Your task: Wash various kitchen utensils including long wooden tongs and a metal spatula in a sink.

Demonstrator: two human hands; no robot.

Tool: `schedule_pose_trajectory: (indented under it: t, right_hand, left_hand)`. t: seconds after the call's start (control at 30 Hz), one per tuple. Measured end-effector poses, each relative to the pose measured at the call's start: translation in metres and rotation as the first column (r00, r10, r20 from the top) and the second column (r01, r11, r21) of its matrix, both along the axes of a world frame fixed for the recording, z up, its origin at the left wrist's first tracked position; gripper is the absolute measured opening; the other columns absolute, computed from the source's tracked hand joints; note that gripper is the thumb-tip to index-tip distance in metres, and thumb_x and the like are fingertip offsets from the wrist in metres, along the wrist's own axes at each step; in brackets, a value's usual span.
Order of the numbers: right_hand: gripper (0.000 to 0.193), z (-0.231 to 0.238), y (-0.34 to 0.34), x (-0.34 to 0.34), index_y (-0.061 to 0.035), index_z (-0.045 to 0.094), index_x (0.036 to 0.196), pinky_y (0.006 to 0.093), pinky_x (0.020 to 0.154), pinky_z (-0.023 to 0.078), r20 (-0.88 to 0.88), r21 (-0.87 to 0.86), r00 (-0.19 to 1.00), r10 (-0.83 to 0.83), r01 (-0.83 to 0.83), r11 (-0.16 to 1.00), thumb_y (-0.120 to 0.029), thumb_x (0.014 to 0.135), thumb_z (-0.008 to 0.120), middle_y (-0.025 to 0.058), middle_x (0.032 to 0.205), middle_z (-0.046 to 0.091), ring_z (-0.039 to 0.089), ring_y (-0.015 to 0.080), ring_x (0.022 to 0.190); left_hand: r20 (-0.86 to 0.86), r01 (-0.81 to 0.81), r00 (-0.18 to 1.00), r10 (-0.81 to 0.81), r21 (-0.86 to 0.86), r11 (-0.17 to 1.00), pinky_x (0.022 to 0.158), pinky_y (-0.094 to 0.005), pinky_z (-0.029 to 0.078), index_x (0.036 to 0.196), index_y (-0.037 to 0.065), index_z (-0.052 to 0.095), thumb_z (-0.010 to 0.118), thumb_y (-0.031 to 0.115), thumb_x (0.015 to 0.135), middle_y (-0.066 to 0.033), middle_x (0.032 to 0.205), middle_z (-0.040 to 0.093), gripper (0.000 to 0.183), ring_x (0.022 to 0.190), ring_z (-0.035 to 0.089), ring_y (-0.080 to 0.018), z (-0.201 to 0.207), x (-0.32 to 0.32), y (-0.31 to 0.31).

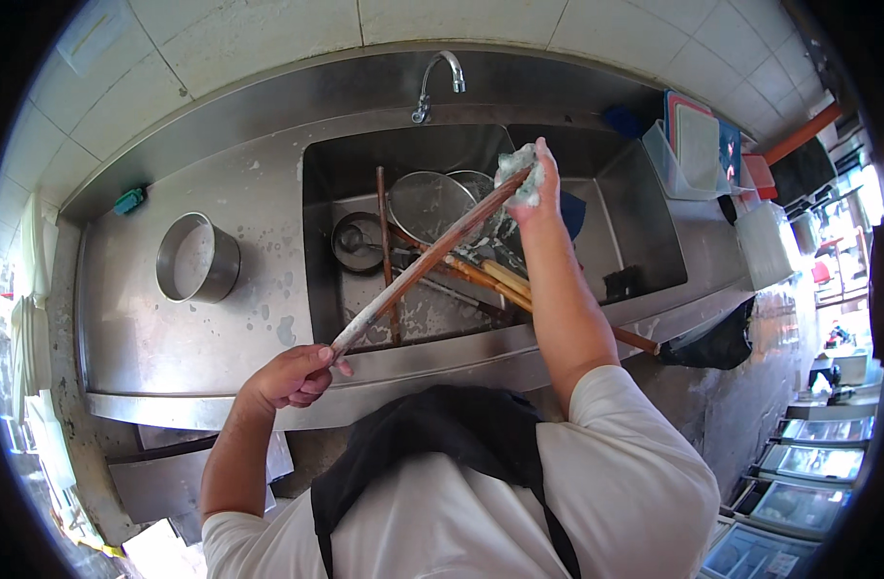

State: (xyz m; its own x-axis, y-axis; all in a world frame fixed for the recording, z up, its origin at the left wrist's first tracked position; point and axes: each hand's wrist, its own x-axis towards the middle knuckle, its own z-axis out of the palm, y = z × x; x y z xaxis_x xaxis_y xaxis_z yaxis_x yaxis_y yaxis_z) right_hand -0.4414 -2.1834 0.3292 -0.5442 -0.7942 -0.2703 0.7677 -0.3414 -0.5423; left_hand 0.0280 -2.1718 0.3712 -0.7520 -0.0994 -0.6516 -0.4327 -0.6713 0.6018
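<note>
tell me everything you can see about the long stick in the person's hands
The stick is long, slim and straightish, apparently wood: reddish brown along most of its length, whitish toward the near end. It slants up to the right above the sink. The left hand grips the near end; the far end meets the right hand, where white foam partly hides it.

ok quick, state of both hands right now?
Left hand: closed on the near end of the wooden stick.
Right hand: at the stick's far end, with white suds; how far its fingers close can't be told.
</note>
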Motion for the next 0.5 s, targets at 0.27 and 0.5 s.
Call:
schedule_pose_trajectory:
  t: [0.27, 0.5]
  right_hand:
    - [0.067, 0.003, 0.01, 0.131, -0.004, 0.054, 0.128, 0.061, 0.1, 0.044, 0.12, -0.252, 0.82, 0.56, -0.52, 0.816, -0.056, 0.087, 0.065, 0.0283, 0.132, 0.053, 0.053, 0.0465, 0.121]
    - [0.065, 0.011, 0.047, 0.17, -0.0074, 0.047, 0.135, 0.0527, 0.086, 0.053, 0.002, -0.231, 0.668, 0.744, -0.724, 0.65, -0.046, 0.088, 0.069, 0.0208, 0.14, 0.05, 0.059, 0.0355, 0.116]
  left_hand:
    - [-0.087, -0.166, 0.984, 0.154, -0.16, 0.973, 0.034, -0.0223, 0.02, 0.113, 0.007, 0.061, 0.048, 0.048, 0.101, 0.0056, 0.055, 0.035, 0.044, 0.038, 0.026, -0.0045, -0.009, -0.074, -0.002]
    - [-0.2, -0.238, 0.954, 0.225, -0.047, 0.97, 0.035, -0.0219, 0.019, 0.111, 0.009, 0.06, 0.045, 0.045, 0.102, 0.0065, 0.055, 0.034, 0.04, 0.039, 0.025, -0.0039, -0.01, -0.089, 0.003]
